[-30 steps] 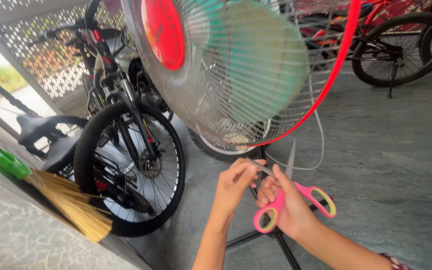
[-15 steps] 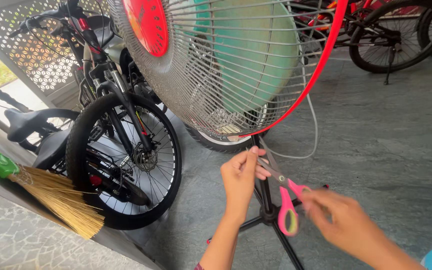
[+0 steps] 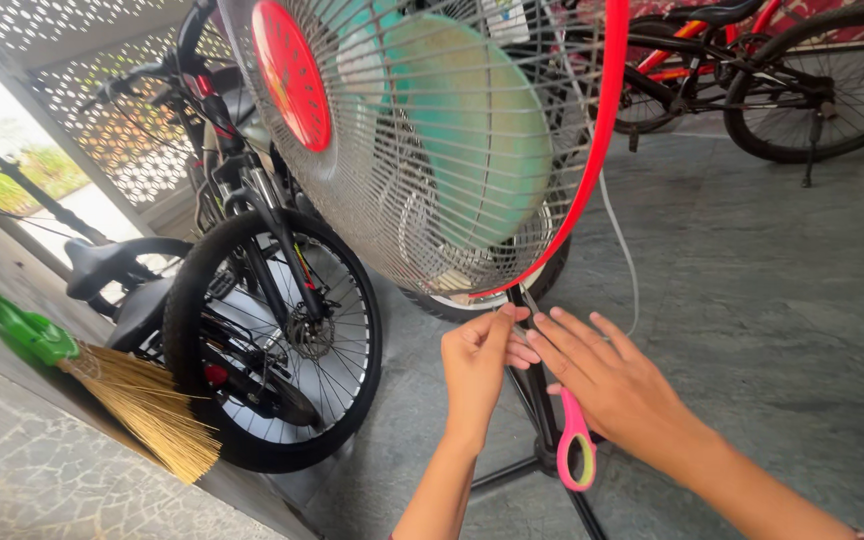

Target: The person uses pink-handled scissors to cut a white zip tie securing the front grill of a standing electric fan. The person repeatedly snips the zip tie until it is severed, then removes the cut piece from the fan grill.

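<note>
1. The pink-handled scissors (image 3: 564,420) sit in my right hand (image 3: 617,390). Their long axis runs steeply up and slightly left, from the pink and yellow loop at the bottom to the blade tips just under the lower rim of the fan guard (image 3: 422,150).
2. My right fingers (image 3: 577,345) are stretched out nearly flat over the upper part of the scissors, not curled through the loop. The lower loop hangs free below the palm. I judge the hand carries the tool, but the actual contact is hidden beneath it.
3. My left hand (image 3: 477,365) is pinched shut, thumb against fingertips, right at the blade tips and beside the fan's black pole (image 3: 537,400). Something small may be nipped there, but I cannot tell what.
4. The two hands touch or almost touch at the fingertips. The left is nearer the blade tips and the right is nearer the handles.
5. The red band (image 3: 607,130) round the guard's edge comes down to a point just above both hands, and a thin white cord (image 3: 624,255) hangs just to the right of them.
6. The pole and its tripod legs (image 3: 512,470) stand directly behind the scissors, so room there is tight.
7. To the left are a black bicycle's front wheel (image 3: 272,345) and a straw broom with a green handle (image 3: 122,395). Both are well apart from the hands. More bicycles (image 3: 752,80) stand at the far right on the grey stone floor (image 3: 772,300).
</note>
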